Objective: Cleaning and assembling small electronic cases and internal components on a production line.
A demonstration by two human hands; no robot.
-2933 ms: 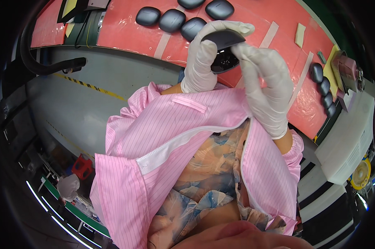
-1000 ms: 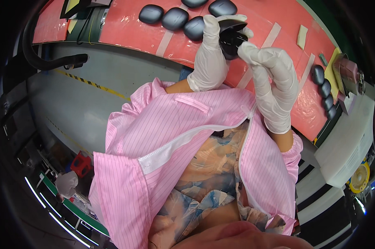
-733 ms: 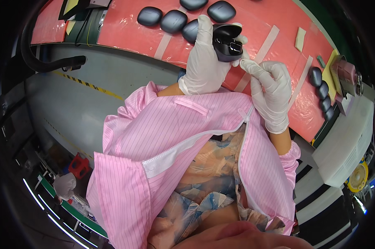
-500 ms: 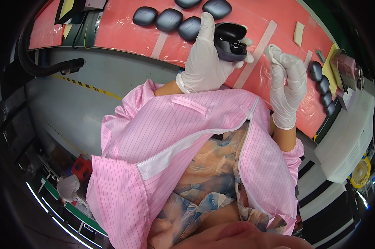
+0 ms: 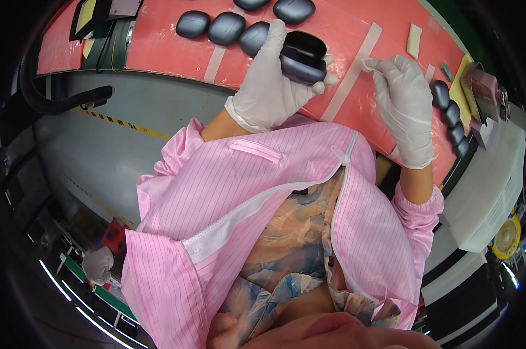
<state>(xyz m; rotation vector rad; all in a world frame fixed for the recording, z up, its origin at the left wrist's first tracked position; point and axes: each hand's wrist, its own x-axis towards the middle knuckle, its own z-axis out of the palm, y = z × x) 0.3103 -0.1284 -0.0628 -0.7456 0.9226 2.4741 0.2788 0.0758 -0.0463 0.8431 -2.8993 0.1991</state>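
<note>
Head view, as I watch from the side: the gloved left hand (image 5: 272, 90) is clamped on a dark hinged case (image 5: 302, 71), thumb along its left side and fingertips showing at its right, over the red mat (image 5: 345, 26). The lid (image 5: 305, 45) appears raised; the interior cannot be made out at this angle. The gloved right hand (image 5: 405, 99) stands apart from the case, thumb and fingertips drawn together (whether anything small is pinched there, I cannot tell). For sound handling, support the case from below, leave the lid's path free of the thumb, and tilt the opening toward the eyes before touching inside. Loose glove tips could snag on the rim. Allow clearance from the row of cases (image 5: 227, 28) nearby, as contact could scuff them.
</note>
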